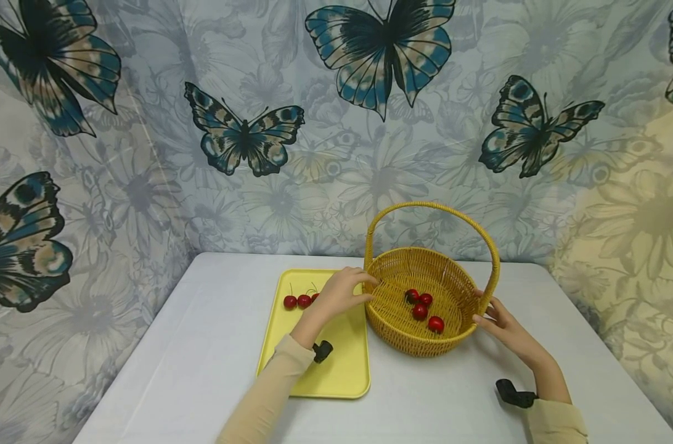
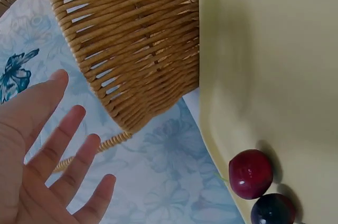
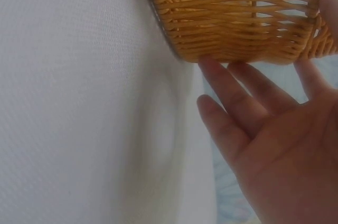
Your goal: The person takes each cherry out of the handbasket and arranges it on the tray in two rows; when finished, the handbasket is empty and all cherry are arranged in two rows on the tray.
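Observation:
A yellow wicker basket with a tall arched handle stands on the table with several red cherries inside. My right hand holds its right rim by the handle's base, thumb in front and forefinger behind; the other fingers lie along the outer wall. My left hand reaches over the tray to the basket's left rim. Its fingers are spread and relaxed, with nothing held. Beyond my left wrist, cherries with thin stems sit on the yellow tray, partly hidden by the hand.
The white-covered table stretches out around the tray and basket. A fabric backdrop with butterflies rises behind it and at both sides. A black wrist mount projects near my right sleeve, and another black mount shows over the tray.

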Motion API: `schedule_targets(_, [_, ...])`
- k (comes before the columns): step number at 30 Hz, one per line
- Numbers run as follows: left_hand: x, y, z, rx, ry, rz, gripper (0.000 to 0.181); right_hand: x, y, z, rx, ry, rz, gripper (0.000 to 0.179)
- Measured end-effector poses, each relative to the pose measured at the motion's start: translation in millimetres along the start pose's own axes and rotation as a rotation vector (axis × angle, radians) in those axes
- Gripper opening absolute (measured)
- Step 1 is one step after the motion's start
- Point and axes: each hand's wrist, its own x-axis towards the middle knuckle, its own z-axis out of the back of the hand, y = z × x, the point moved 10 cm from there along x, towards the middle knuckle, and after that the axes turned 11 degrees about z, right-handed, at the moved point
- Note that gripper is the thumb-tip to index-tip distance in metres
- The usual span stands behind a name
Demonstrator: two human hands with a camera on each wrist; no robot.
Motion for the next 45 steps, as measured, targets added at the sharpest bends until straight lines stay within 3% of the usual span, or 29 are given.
schedule_targets(4, [5.3, -6.7, -5.6, -0.016, 0.054, -0.008, 0.03, 0.0, -0.1, 0.1, -0.003, 0.002, 0.001, 0.064])
schedule_targets(12, [17.2, -26.5, -11.7, 0.042, 0.084, -0.092, 0.031, 0.3, -1.7, 0.6, -0.015, 0.001, 0.001, 0.064])
schedule_targets(21, [30.1, -35.0, -30.2, 0.061, 0.17, -0.109, 0.031, 0.0, -2.6, 1.2, -0.014, 0.003, 0.002, 0.064])
schedule_targets(30, [40.7, -37.7, -57.8, 0.065, 0.243, -0.095, 0.03, -0.1, -0.9, 1.5, -0.012, 0.007, 0.026, 0.064])
schedule_targets(39, [49.2, -41.8, -73.8, 0.091, 0.271, -0.083, 0.032, 0.2, -2.2, 0.7, -0.039, 0.007, 0.011, 0.063])
schedule_targets(45, [54.8, -45.4, -85.2, 0.115, 0.323, -0.06, 0.039, -0.7, -0.8, 0.5, -0.022, 0.001, -0.002, 0.063])
